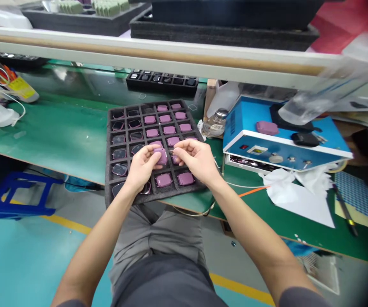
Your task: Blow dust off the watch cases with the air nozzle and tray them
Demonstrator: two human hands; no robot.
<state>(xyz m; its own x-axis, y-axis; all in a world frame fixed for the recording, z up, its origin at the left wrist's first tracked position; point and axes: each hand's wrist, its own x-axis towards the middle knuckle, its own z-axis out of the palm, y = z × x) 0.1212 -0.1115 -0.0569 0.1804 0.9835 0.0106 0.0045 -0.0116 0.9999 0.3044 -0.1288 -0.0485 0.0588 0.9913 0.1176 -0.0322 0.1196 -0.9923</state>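
Note:
Between the thumb and fingers of my left hand (pixel 142 167) is a purple watch case (pixel 162 156), held just above a black foam tray (pixel 158 197). My right hand (pixel 197 158) is close beside it, thumb and fingertips pinched together; whatever is in that pinch is too small to make out. Purple cases such as this one (pixel 163 180) lie in the tray's middle and right compartments. Dark-faced watch pieces with purple rims, like this one (pixel 119 169), fill the left columns. Both hands cover part of the tray.
Right of the tray stands a blue control box (pixel 257 147) with a purple case (pixel 267 128) on top. A glass bottle (pixel 216 123) is beside it. White tissue (pixel 282 183) lies at right. A shelf (pixel 139 53) crosses above; a blue stool (pixel 20 196) stands left.

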